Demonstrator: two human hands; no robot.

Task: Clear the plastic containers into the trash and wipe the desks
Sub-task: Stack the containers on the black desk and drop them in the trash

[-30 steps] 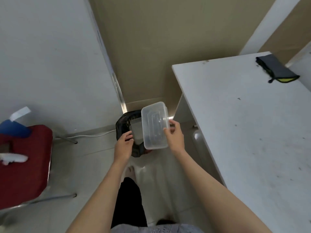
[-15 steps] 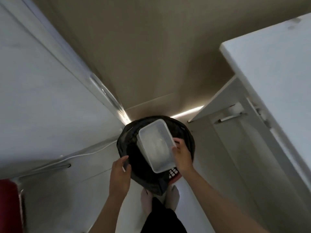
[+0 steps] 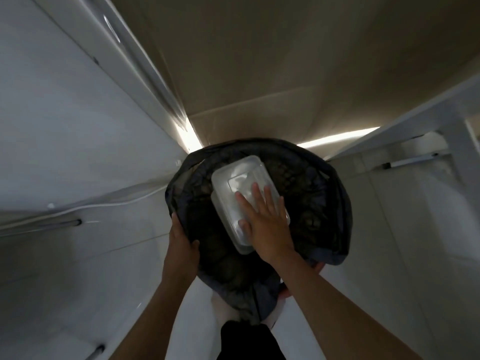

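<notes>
Plastic container (image 3: 240,188) under flat right hand (image 3: 265,224), inside trash bag (image 3: 322,203).

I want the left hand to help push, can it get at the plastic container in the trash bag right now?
Probably yes: the left hand grips the bag rim beside the container, whose left side lies bare; only the right hand presses its near end.

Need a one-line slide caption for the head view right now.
Right hand presses a clear plastic container into the black-lined trash bin while left hand grips its rim.
</notes>
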